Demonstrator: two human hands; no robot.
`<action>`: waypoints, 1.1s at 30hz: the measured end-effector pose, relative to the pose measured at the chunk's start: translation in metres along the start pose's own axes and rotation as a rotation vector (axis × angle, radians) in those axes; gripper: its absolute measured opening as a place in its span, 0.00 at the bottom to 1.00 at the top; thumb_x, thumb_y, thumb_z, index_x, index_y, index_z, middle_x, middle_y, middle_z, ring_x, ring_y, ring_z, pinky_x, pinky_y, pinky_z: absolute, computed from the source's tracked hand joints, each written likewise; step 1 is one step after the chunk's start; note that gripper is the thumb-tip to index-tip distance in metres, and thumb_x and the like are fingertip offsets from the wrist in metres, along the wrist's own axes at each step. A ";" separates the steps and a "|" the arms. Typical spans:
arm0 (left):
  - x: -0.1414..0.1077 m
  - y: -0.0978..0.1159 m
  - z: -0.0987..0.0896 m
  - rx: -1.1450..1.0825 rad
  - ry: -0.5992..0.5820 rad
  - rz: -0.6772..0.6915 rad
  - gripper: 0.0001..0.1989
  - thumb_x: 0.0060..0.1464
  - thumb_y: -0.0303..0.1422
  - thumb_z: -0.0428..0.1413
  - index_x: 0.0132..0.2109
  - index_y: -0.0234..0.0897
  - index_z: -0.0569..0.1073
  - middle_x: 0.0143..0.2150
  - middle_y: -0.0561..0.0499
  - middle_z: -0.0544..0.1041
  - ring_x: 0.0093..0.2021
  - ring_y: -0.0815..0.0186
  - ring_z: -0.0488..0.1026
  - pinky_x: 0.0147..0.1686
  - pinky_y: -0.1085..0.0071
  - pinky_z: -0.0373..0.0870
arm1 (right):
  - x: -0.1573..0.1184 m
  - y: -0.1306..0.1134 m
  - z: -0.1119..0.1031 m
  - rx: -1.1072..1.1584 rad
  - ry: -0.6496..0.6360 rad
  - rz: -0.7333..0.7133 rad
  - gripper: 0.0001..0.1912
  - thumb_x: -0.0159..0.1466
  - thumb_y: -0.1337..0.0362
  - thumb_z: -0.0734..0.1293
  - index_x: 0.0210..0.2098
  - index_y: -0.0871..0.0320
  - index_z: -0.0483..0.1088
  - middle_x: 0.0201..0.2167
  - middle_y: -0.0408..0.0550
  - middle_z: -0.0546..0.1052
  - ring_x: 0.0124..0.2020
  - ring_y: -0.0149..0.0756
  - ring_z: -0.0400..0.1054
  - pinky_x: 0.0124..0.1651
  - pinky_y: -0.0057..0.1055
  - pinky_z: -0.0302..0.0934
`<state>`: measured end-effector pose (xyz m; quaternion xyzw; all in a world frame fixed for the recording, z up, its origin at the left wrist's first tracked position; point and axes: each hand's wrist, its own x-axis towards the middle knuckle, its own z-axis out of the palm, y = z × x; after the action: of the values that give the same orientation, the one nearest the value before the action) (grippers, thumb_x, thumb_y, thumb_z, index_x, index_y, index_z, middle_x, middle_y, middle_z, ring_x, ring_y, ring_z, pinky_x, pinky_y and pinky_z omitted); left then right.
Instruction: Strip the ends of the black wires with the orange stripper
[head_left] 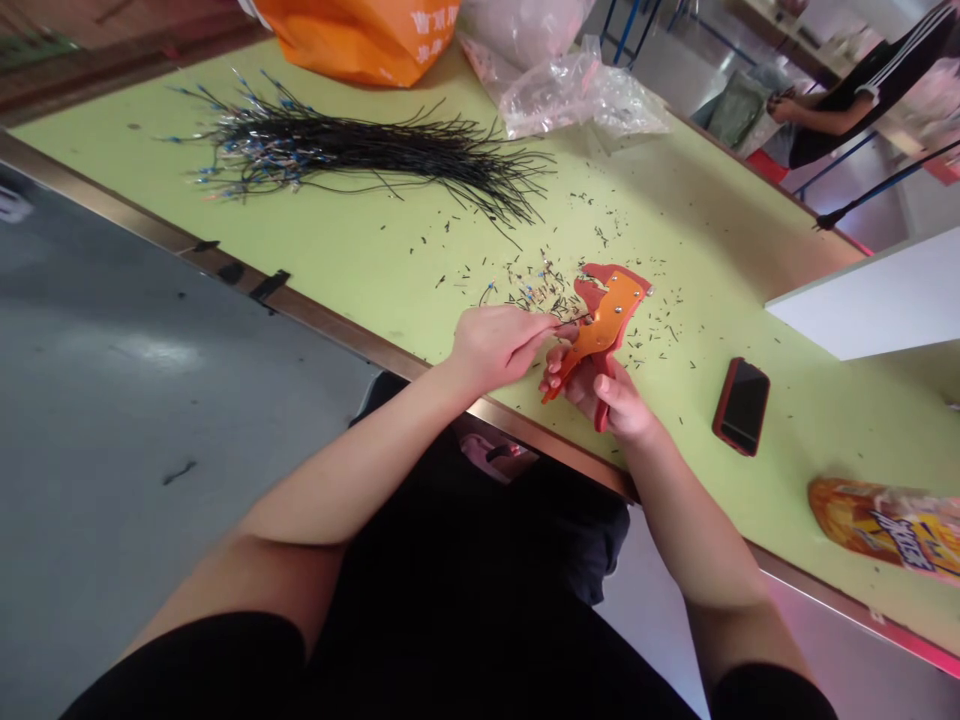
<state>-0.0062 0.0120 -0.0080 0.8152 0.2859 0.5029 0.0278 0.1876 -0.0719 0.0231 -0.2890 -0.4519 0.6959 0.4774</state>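
My right hand (611, 395) is wrapped round the handles of an orange and red wire stripper (616, 305), whose red jaws point up and to the left. My left hand (499, 345) pinches a thin black wire (574, 321) that reaches the tool beside its jaws; the wire's tip is too small to tell. Small black cuttings (544, 285) lie scattered on the green table (330, 255) around the tool. Farther back at the left rests a long bundle of black wires (390, 145), with blue and metallic ends towards the left.
Behind the bundle stand an orange bag (367, 40) and clear plastic bags (566, 90). A phone (742, 406), an orange snack package (889, 520) and a white panel (870, 300) are at the right. Another person (862, 100) sits at the back right.
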 end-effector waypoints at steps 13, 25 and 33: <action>0.002 0.002 0.001 -0.028 0.049 0.078 0.18 0.76 0.36 0.50 0.40 0.43 0.81 0.24 0.56 0.79 0.25 0.70 0.76 0.27 0.72 0.63 | 0.003 -0.007 0.005 0.058 0.046 0.009 0.34 0.59 0.33 0.77 0.50 0.51 0.74 0.33 0.44 0.74 0.30 0.38 0.69 0.42 0.46 0.77; 0.002 -0.001 0.001 -0.102 0.073 0.153 0.14 0.72 0.29 0.49 0.40 0.43 0.78 0.23 0.57 0.77 0.23 0.71 0.73 0.27 0.73 0.63 | 0.001 -0.006 0.002 0.100 0.000 0.030 0.32 0.62 0.35 0.76 0.50 0.53 0.73 0.32 0.43 0.75 0.30 0.37 0.72 0.41 0.40 0.77; -0.003 -0.005 0.005 -0.091 0.070 0.170 0.14 0.69 0.27 0.49 0.45 0.46 0.79 0.24 0.58 0.77 0.23 0.70 0.74 0.27 0.73 0.66 | 0.001 -0.004 0.002 0.030 0.053 0.060 0.33 0.57 0.30 0.77 0.39 0.52 0.69 0.24 0.38 0.70 0.23 0.33 0.66 0.32 0.35 0.74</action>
<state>-0.0057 0.0156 -0.0147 0.8165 0.1934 0.5439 0.0120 0.1877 -0.0712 0.0279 -0.3134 -0.4197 0.7089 0.4723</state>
